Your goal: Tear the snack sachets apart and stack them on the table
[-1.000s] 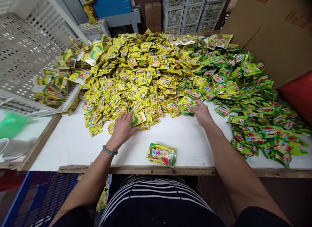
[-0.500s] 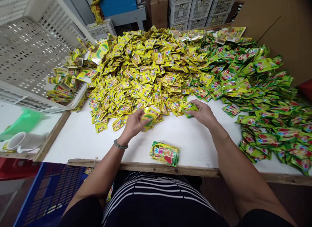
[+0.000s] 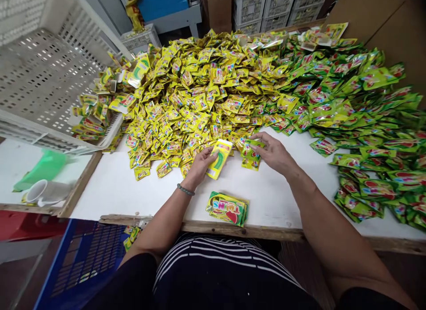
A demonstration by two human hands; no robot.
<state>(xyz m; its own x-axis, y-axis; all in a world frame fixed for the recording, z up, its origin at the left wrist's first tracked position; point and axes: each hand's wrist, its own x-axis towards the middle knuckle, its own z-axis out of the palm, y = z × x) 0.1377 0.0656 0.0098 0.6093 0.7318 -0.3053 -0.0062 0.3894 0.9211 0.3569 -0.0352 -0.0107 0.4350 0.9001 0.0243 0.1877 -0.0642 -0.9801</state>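
My left hand (image 3: 200,165) is closed on a small yellow carton (image 3: 220,159) with a white top edge and a green shape on its face. The carton is held tilted over the white tabletop. Opposite it, my right hand (image 3: 274,153) pinches a green candy packet (image 3: 250,149). A yellow candy packet (image 3: 250,163) shows just below the green one; whether the fingers also grip it I cannot tell. Close to the front edge lies a small stack of green and yellow "Twins" cartons (image 3: 226,208), between my forearms.
Yellow packets (image 3: 199,105) are heaped across the middle, green packets (image 3: 376,185) at the right. A white perforated crate (image 3: 36,79) lies tipped on its side at the left, cartons spilling out. A white mug (image 3: 48,192) and a blue basket (image 3: 83,256) are at lower left.
My left hand has shifted right and turned the carton more upright, nearer the packets. A yellow packet now shows below the green one at my right hand. The view has shifted slightly.
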